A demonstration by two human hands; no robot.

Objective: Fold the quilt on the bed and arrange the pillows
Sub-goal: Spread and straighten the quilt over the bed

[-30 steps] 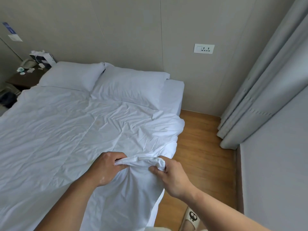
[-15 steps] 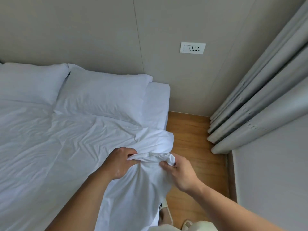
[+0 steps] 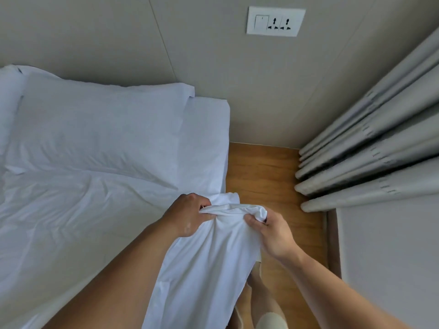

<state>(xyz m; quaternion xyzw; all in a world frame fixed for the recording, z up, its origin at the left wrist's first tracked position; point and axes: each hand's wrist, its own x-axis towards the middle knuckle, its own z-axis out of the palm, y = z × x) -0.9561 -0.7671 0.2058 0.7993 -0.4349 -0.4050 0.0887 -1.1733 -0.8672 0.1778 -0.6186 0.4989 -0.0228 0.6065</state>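
Quilt (image 3: 83,222) lies spread across the bed (image 3: 209,138), with one corner lifted off the side edge nearest the person, a little below the head corner. Both hands hold that bunched corner. The left hand (image 3: 187,216) grips the gathered hem with curled fingers, and the right hand (image 3: 273,231) pinches the same hem just beside it, thumb against the cloth.

To fold well, the person would likely do best to slide the hands apart along the hem until it is taut. The corner could then be carried squarely toward the opposite edge, with the hanging cloth kept off the floor (image 3: 261,172).

Counted, there is one quilt and two hands. There are two pillows: one in full view (image 3: 95,129) and one only a sliver at the frame's left (image 3: 7,103).
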